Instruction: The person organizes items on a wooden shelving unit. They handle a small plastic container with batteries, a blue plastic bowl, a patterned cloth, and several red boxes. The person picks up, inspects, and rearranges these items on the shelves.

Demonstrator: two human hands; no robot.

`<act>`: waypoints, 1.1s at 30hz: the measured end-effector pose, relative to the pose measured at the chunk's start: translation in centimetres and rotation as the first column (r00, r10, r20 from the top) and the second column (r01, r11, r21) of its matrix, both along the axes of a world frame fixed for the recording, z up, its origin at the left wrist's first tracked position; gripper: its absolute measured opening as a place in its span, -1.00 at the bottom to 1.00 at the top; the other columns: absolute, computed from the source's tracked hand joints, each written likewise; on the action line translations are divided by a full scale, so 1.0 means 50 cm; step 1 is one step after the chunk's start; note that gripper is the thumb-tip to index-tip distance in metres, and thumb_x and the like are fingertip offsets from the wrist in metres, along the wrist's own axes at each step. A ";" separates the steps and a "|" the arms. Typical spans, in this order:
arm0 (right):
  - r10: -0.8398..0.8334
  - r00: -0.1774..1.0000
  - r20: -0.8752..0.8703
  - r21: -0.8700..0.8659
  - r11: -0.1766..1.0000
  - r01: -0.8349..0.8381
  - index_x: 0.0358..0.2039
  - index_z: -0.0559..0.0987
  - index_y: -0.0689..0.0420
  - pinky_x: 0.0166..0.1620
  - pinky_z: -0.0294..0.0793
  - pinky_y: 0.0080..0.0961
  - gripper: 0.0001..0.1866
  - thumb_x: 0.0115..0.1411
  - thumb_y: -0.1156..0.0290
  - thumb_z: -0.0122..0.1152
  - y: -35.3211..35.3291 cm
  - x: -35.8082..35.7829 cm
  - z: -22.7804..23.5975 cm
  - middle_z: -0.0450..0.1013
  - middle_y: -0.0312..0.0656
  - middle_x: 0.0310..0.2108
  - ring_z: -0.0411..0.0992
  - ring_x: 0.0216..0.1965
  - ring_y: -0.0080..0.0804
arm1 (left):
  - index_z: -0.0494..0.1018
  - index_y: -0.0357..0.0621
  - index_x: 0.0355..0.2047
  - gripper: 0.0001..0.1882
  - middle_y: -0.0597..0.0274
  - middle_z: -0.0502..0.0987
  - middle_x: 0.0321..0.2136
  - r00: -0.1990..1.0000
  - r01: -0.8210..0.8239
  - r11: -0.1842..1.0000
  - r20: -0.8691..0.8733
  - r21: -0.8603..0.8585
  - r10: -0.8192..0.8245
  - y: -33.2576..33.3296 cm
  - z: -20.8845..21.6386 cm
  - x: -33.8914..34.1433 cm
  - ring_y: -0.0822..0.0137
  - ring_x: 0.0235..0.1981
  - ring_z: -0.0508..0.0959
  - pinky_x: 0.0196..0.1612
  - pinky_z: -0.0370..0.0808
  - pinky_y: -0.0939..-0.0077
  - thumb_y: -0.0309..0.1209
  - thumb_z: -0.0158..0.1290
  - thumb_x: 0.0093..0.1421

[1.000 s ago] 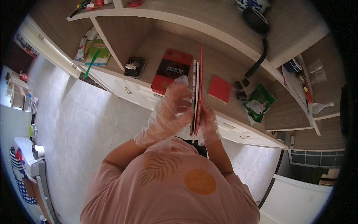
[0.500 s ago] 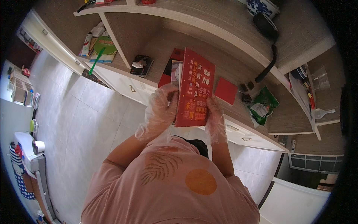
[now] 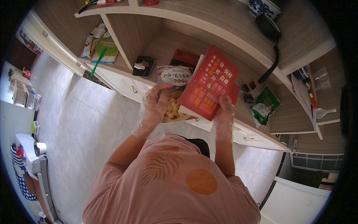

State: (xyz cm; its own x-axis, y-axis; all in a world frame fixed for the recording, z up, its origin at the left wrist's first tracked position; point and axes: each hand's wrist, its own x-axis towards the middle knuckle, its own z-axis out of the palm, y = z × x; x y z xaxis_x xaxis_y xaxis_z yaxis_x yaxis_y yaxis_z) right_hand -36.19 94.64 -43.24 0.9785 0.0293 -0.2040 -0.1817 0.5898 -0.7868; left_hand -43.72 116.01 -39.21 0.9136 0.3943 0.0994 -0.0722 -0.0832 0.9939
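Both my hands wear clear plastic gloves, in front of a wooden shelf unit. My right hand [image 3: 225,109] grips the lower right of a red booklet [image 3: 211,84] printed with white and yellow characters. My left hand [image 3: 156,104] holds a second booklet [image 3: 173,108] by its left edge; its cover shows round yellow food under a pale label. The red booklet partly overlaps the food booklet's right side. On the shelf behind them lies a dark red, flat item [image 3: 184,56], partly hidden. More red [image 3: 234,93] shows behind the red booklet's right edge.
Left on the shelf are a small black box [image 3: 144,67], a green fan [image 3: 104,47] and a tube [image 3: 88,44]. To the right lie a green packet [image 3: 265,106] and small dark pieces. A black strap [image 3: 271,63] hangs from the upper shelf, below a blue-and-white pot [image 3: 263,8].
The two booklets have moved apart. The red one has shifted right and tilted with my right hand, and the food booklet, mostly hidden before, now shows its cover in my left hand.
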 end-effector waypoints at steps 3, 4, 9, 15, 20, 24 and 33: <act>0.009 0.995 -0.097 0.017 1.000 -0.007 0.04 0.30 0.17 0.05 0.42 -0.22 -0.64 0.23 0.45 0.02 -0.020 0.003 0.033 0.35 -0.12 -0.03 0.36 -0.01 -0.25 | 0.45 -0.30 -0.17 -0.77 0.22 0.50 -0.22 1.000 0.025 1.000 -0.007 -0.015 -0.025 0.009 -0.010 0.002 0.48 -0.19 0.44 -0.07 0.35 0.63 -0.50 -0.17 0.26; 0.000 0.994 -0.111 0.005 1.000 0.000 0.03 0.30 0.17 0.05 0.42 -0.25 -0.62 0.19 0.47 0.07 -0.019 -0.002 0.047 0.36 -0.11 -0.05 0.36 -0.01 -0.26 | 0.44 -0.30 -0.16 -0.76 0.22 0.50 -0.21 0.999 0.036 0.998 -0.013 -0.060 -0.037 0.011 -0.009 0.002 0.47 -0.19 0.44 -0.06 0.35 0.63 -0.49 -0.17 0.26; 0.032 0.996 -0.082 -0.053 0.998 -0.036 0.05 0.30 0.18 0.07 0.38 -0.37 -0.52 0.11 0.52 0.19 -0.015 -0.020 0.045 0.38 -0.12 -0.10 0.37 -0.04 -0.31 | 0.43 -0.32 -0.14 -0.71 0.21 0.51 -0.23 0.987 0.136 0.960 -0.049 -0.245 -0.152 -0.009 0.020 -0.001 0.46 -0.21 0.45 -0.09 0.37 0.58 -0.35 -0.15 0.29; 0.134 0.991 -0.017 -0.206 0.969 -0.135 0.10 0.28 0.21 0.13 0.27 -0.39 -0.47 0.10 0.50 0.16 0.003 -0.045 0.054 0.33 -0.06 0.05 0.30 0.06 -0.31 | 0.41 -0.36 -0.12 -0.59 0.14 0.54 -0.30 0.965 0.241 0.967 -0.082 -0.082 -0.247 -0.009 0.008 0.009 0.43 -0.27 0.44 -0.16 0.39 0.51 -0.20 -0.16 0.32; 0.169 0.986 -0.010 -0.247 0.955 -0.166 0.09 0.31 0.16 0.11 0.28 -0.42 -0.50 0.11 0.53 0.14 -0.007 -0.041 0.053 0.36 -0.11 0.03 0.32 0.04 -0.37 | 0.44 -0.31 -0.16 -0.64 0.23 0.53 -0.32 0.978 0.181 0.982 -0.095 -0.046 -0.185 -0.015 0.003 0.001 0.46 -0.29 0.43 -0.18 0.39 0.53 -0.24 -0.16 0.32; 0.168 0.986 -0.020 -0.180 0.969 -0.169 0.10 0.32 0.14 0.12 0.28 -0.42 -0.51 0.12 0.54 0.12 -0.014 -0.043 0.046 0.36 -0.12 0.03 0.35 0.01 -0.39 | 0.45 -0.28 -0.19 -0.68 0.28 0.51 -0.34 0.976 0.211 0.974 -0.070 0.078 -0.206 -0.011 0.012 0.000 0.50 -0.29 0.41 -0.18 0.38 0.54 -0.28 -0.18 0.33; 0.159 0.987 -0.013 -0.290 0.944 -0.156 0.11 0.31 0.17 0.06 0.37 -0.44 -0.52 0.15 0.54 0.10 -0.027 -0.046 0.071 0.37 -0.12 0.01 0.37 0.01 -0.33 | 0.44 -0.29 -0.21 -0.71 0.31 0.50 -0.38 0.997 0.035 0.999 0.070 0.005 -0.035 -0.014 -0.004 0.001 0.54 -0.32 0.39 -0.22 0.38 0.57 -0.29 -0.11 0.30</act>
State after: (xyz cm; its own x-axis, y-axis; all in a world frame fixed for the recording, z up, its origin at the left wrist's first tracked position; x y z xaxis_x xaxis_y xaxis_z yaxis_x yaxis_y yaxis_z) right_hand -38.49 93.28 -39.68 0.9683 0.1248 -0.2163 -0.2447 0.3014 -0.9216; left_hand -43.68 115.29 -39.39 0.9177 0.3615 0.1650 -0.1446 -0.0829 0.9860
